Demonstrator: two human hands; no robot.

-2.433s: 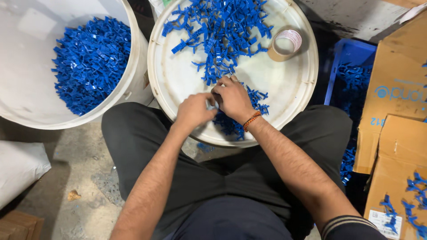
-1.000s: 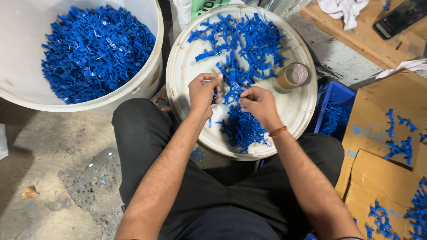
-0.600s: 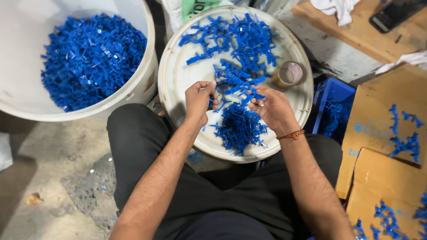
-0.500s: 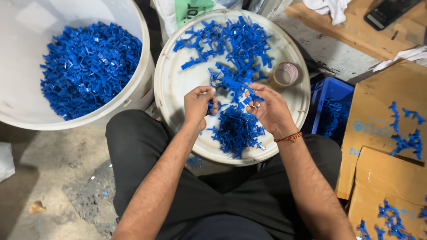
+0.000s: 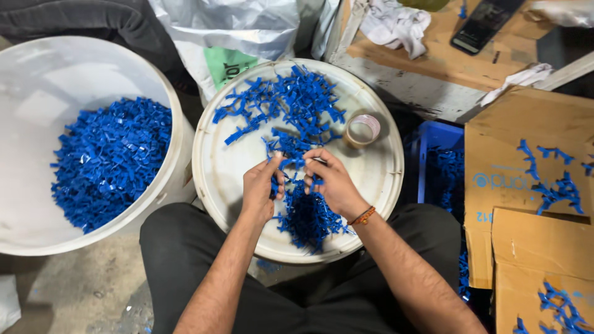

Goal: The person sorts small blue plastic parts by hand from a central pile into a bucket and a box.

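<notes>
Both hands, left hand (image 5: 262, 188) and right hand (image 5: 332, 180), pinch one blue plastic sprue (image 5: 291, 162) above the round white lid (image 5: 229, 167), near its front edge, keeping detached pieces contained.

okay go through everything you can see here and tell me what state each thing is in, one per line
left hand: gripping blue plastic pieces
right hand: gripping blue plastic pieces
blue plastic pieces: piled on the round lid
round lid: flat, partly covered
white bucket: open, partly filled
tape roll: lying flat
phone: screen dark
</notes>
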